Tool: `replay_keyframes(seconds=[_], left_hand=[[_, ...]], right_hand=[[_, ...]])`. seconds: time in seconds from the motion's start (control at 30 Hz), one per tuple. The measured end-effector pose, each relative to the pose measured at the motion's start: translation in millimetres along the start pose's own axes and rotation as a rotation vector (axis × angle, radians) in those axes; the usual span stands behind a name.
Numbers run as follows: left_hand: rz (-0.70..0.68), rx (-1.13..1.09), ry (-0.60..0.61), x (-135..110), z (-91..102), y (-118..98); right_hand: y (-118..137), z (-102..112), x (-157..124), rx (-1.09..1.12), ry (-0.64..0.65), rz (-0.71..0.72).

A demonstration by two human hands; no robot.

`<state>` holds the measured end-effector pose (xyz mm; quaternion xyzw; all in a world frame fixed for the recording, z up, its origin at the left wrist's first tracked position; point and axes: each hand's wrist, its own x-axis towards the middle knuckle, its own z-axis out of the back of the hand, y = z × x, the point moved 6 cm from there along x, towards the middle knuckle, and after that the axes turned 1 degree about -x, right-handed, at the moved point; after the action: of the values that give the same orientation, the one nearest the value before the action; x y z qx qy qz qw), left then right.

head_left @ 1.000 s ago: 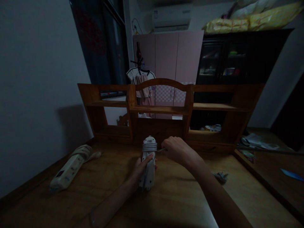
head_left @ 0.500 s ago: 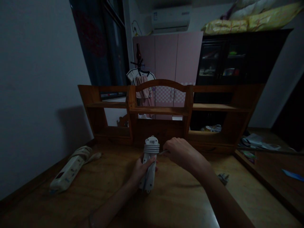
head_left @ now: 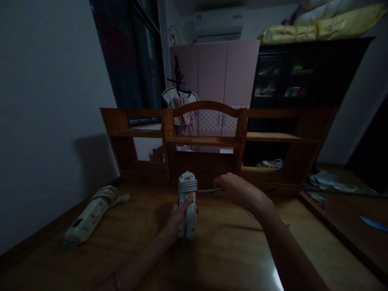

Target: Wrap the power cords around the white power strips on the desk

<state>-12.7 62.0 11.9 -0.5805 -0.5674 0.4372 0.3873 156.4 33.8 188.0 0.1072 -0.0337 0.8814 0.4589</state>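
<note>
My left hand (head_left: 178, 216) grips a white power strip (head_left: 187, 202) and holds it upright on the wooden desk (head_left: 212, 250). Several turns of its white cord (head_left: 209, 189) are wound around the strip's upper end. My right hand (head_left: 238, 192) is closed on the cord just to the right of the strip, and the cord runs taut between hand and strip. The rest of the cord trails down behind my right forearm toward the desk.
A second white power strip (head_left: 89, 216) lies at the desk's left, near the wall. A wooden shelf unit (head_left: 209, 139) stands along the desk's back edge. Papers (head_left: 329, 180) lie on the surface to the right. A pink wardrobe and a dark cabinet stand beyond.
My right hand has moved right and slightly up, pulling the cord taut. The strip has shifted a little left. The plug seen earlier on the desk is now hidden behind my right forearm.
</note>
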Motion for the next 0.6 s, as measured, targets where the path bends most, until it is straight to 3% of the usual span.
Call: replay_keyframes(seconds=[0.17,0.27,0.43,0.53,0.6], left_hand=[[0.016,-0.097,-0.018,4,5.3,7],[0.008,-0.078,0.0,1,2.5,6],[-0.005,-0.021,0.028,-5,-4.2,-1],[-0.047,0.09,0.001,-11,-5.3,-7],[-0.07,0.177,0.044,-15,-10.4,-10]], right_hand=[[-29,15,-9,0.186,0.019,-0.038],[-29,25,-15,0.179,-0.032,-0.049],[5,34,-24,0.118,-0.07,0.031],[31,36,-28,0.064,-0.102,0.104],[45,35,-29,0.036,-0.115,0.165]])
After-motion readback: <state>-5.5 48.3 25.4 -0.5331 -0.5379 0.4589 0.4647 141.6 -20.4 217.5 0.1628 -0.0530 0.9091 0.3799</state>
